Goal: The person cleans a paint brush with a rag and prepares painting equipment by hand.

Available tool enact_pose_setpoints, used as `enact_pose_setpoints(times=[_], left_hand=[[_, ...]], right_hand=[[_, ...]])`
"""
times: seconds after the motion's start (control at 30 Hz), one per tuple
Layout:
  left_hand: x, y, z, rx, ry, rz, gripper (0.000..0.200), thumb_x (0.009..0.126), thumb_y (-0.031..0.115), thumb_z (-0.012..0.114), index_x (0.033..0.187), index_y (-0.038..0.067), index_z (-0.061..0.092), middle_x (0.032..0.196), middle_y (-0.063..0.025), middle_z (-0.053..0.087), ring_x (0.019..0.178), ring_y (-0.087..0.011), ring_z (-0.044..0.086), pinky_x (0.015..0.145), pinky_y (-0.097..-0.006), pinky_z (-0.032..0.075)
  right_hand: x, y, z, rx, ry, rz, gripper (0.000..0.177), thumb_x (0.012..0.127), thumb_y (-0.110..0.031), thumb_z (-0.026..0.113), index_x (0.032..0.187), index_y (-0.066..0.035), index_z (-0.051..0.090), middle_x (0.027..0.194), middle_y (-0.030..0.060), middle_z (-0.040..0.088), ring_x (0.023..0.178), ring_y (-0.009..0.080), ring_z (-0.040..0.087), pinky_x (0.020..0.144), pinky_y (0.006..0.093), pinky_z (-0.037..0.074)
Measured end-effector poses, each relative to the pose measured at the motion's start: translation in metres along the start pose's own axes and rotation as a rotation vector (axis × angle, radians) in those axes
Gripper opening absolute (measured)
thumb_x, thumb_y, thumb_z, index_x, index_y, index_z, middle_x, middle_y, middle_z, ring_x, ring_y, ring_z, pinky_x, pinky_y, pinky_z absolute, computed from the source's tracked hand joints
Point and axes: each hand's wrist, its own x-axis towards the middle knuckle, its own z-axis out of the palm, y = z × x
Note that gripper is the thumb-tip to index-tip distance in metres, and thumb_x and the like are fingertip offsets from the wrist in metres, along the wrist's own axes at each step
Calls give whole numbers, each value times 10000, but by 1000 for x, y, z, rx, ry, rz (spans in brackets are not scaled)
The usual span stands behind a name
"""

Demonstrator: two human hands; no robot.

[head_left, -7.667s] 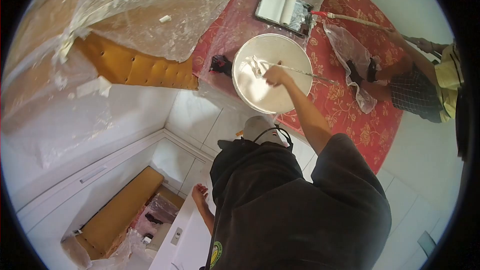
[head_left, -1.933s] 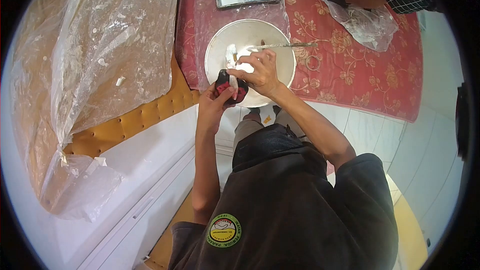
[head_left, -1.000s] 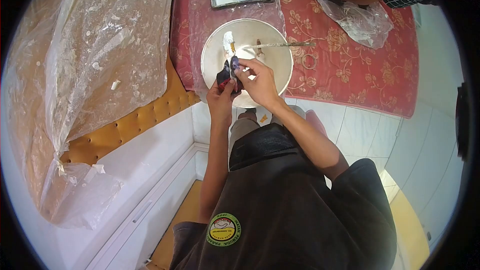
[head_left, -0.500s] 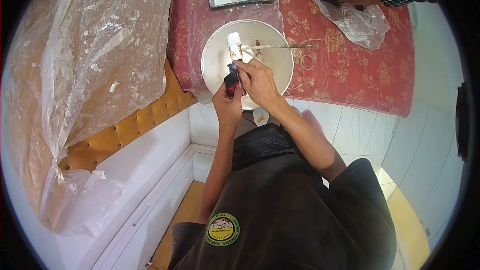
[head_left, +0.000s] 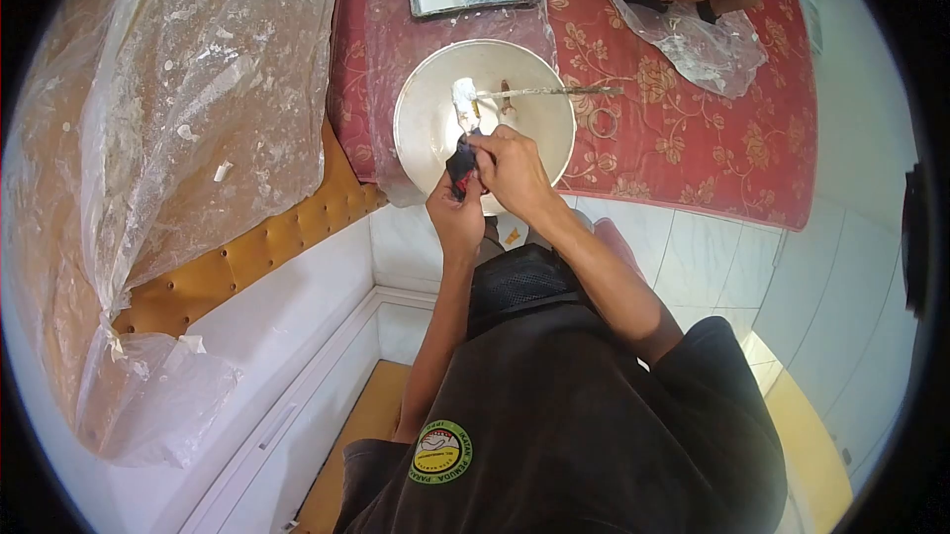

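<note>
The paintbrush (head_left: 466,103) is held over the white bucket (head_left: 418,143), past the dark shirt (head_left: 594,425), whose round badge (head_left: 441,452) reads IKATAN PEMUDA; the rest of its lettering is too small to trust. The left hand (head_left: 457,224) is closed around a black-and-red cloth (head_left: 459,164) bunched about the lower handle, and the right hand (head_left: 517,173) pinches at the brush's neck, thumb against fingers; whether skin meets handle beneath the fabric I cannot tell. The brush looks light, probably with a stiff handle and soft, yielding bristles loaded with white. Wet paint would likely make it slippery, so the handle just below the metal band seems the surest hold, clear of the bristles. The cloth should be limp, easy to fold and not fragile. A yellowish-dark mark near the band may be a label, but is unreadable. Farther out, a paint-crusted stick (head_left: 584,91) lies across the bucket's rim; beyond it sits a paint tray (head_left: 477,9), showing no legible brand.
</note>
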Motion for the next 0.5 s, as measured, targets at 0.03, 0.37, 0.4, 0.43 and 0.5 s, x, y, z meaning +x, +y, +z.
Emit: enact_pose_setpoints(times=[0.03,0.37,0.4,0.43,0.5], left_hand=[[2,-2,1,-10,38,15,196,863,-24,557,1051,-56,600,899,-57,624,751,-99,568,701,-244,484],[5,12,10,-283,10,-141,191,874,-20,553,1060,-33,594,942,-72,627,805,-125,602,740,-256,511],[6,12,11,-300,14,-137,188,873,-20,555,1056,-30,595,928,-65,623,791,-118,597,733,-253,512],[7,11,13,-318,18,-133,185,872,-19,557,1053,-28,595,914,-57,620,777,-111,591,726,-251,513],[11,9,11,-358,13,-128,182,871,-14,563,1050,-25,595,902,-50,616,770,-106,586,722,-245,511]], right_hand=[[-2,-1,-2,-2,0,0,195,795,-23,588,963,-16,687,750,179,578,638,316,581,613,370,465],[-20,-15,-14,229,111,130,159,763,-22,606,882,-22,711,725,106,623,628,149,596,564,277,465],[-21,-16,-15,249,145,143,148,753,-30,615,862,-25,714,728,103,629,629,142,598,559,273,466],[-21,-15,-14,250,145,142,148,753,-30,615,862,-25,714,728,103,629,629,142,598,559,273,466],[-23,-8,-12,226,208,116,131,742,-38,626,839,-25,713,727,98,630,627,139,597,571,267,466]])
